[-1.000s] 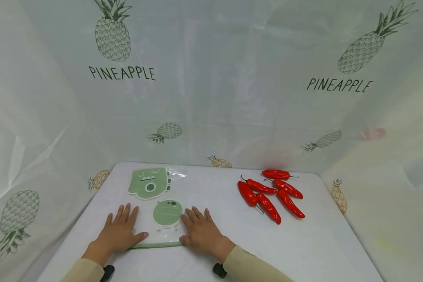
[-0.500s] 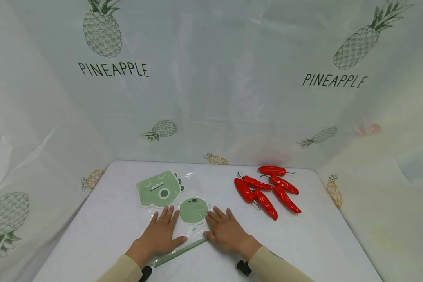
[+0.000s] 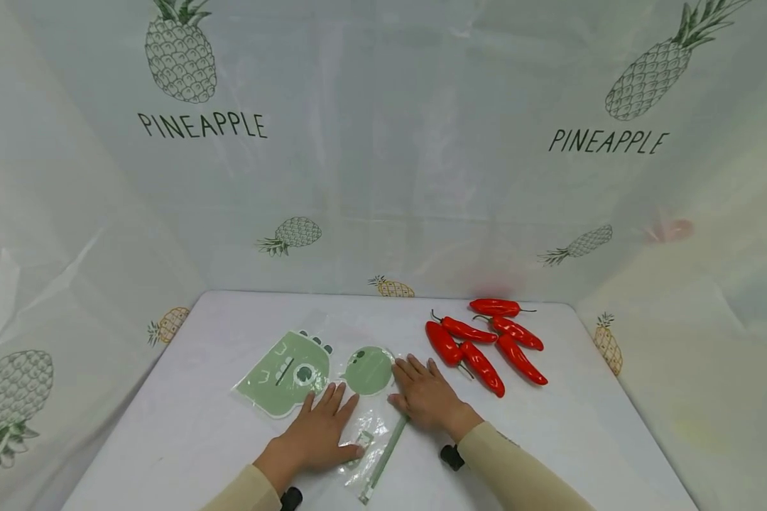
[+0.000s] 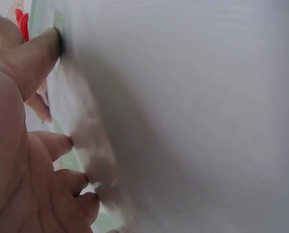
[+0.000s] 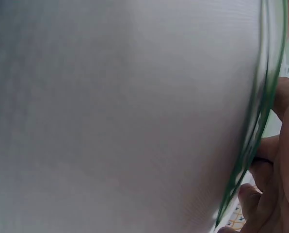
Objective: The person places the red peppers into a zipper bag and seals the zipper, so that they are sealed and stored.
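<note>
A clear plastic zip bag (image 3: 368, 370) with green dinosaur prints lies turned at an angle on the white table. Its green zip strip (image 3: 386, 454) slants toward the near edge. My left hand (image 3: 316, 433) rests on the bag's near left part, fingers spread and thumb on the plastic. On the bag's right side, beside the round green print, my right hand (image 3: 425, 397) lies with its fingers extended. Fingers (image 4: 62, 143) touch the plastic in the left wrist view. In the right wrist view the bag's green edge (image 5: 256, 121) passes by the fingers (image 5: 263, 172).
Several red chili peppers (image 3: 482, 369) lie in a loose cluster at the back right, just beyond my right hand. A pale curtain (image 3: 383, 177) printed with pineapples surrounds the white table (image 3: 613, 440) at the back and sides.
Both hands have shifted rightward with the bag. The bag has turned counterclockwise, so its zip strip, level across the front before, now slants steeply. The peppers have stayed in place.
</note>
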A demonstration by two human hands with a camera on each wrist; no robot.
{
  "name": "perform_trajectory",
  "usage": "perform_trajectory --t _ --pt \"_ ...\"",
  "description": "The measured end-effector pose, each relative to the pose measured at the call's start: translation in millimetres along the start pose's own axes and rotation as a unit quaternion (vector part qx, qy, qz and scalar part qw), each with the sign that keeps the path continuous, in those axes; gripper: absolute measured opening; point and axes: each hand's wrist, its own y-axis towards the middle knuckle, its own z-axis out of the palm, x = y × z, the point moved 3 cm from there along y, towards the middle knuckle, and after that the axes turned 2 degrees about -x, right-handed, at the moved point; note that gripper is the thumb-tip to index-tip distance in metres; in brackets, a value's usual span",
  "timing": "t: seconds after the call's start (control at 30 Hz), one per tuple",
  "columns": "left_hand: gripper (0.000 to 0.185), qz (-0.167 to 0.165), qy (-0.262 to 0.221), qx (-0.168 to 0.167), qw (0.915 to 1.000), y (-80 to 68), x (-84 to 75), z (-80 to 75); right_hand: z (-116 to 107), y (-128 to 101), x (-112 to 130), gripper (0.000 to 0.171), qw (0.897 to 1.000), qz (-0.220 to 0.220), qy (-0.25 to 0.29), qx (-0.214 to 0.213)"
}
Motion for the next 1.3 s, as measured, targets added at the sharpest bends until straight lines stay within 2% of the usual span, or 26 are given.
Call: perform_trajectory --t 0.17,0.37,0.57,0.77,0.9,1.03,1.17,1.3 --pt "0.096 -0.027 -0.003 -0.017 0.9995 1.1 2.1 5.5 3 4 -1 0.076 1.0 0.007 -0.005 -0.008" --pt "0.096 -0.071 -0.001 -0.034 0.9969 3.1 4.5 3.3 4 5 0 0.077 1.0 0.011 0.016 -0.005" --pt "0.095 -0.101 -0.001 -0.044 0.9939 4.8 7.7 0.3 4 -1 3 0.076 0.999 0.008 0.038 -0.005" --pt "0.094 -0.137 0.017 -0.063 0.9884 12.3 13.6 -0.1 1 -12 3 0.082 0.997 0.021 0.066 -0.033" --pt "0.08 -0.121 0.002 -0.095 0.9881 25.0 6.3 -7.1 0 -21 0 0.084 0.994 0.038 0.085 -0.057" --pt "0.069 -0.088 -0.024 -0.119 0.9887 43.0 -9.5 -9.6 -1 -28 -5 0.085 0.99 0.061 0.103 -0.08" --pt "0.072 -0.068 -0.036 -0.125 0.9892 62.8 -25.9 -7.2 -6 -31 -11 0.081 0.984 0.084 0.11 -0.116" --pt "0.077 -0.073 -0.039 -0.13 0.988 78.4 -36.1 -4.9 -12 -34 -18 0.079 0.977 0.111 0.11 -0.147"
